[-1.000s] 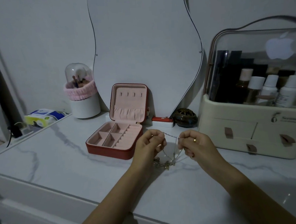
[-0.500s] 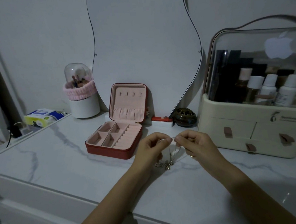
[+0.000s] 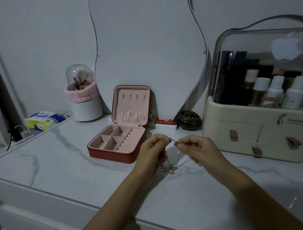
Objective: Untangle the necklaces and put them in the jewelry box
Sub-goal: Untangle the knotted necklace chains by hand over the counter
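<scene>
From the head view, both hands are raised just above the marble-patterned surface (image 3: 64,157), close in front of the open jewelry box (image 3: 117,146). The left hand (image 3: 152,150) has its fingers curled and pinches a strand of the necklaces (image 3: 168,164) at its fingertips. The right hand (image 3: 197,147) pinches the same short stretch of chain from the other side. A second ago the hands were a little apart with a taut length of chain spanning between them; now the fingertips have drawn nearly together, so only a short bit of chain shows between the two pinches. Below them the rest of the chains hangs down in a clump, its lowest links and a clasp resting on or just above the surface; I cannot tell which in this dim light.

I read the closing gap as the person working at one particular spot in the tangle, probably a knot or a clasp, not pulling the strands wide. The chains are plainly tangled yet, so the untangling step is in hand and nothing has gone into the box. Its pink-lined compartments sit empty, lid propped up against the wavy mirror (image 3: 148,48). To the right stands a cream cosmetics organizer (image 3: 256,136) with bottles inside, and a domed brush holder (image 3: 82,94) stands back left.
</scene>
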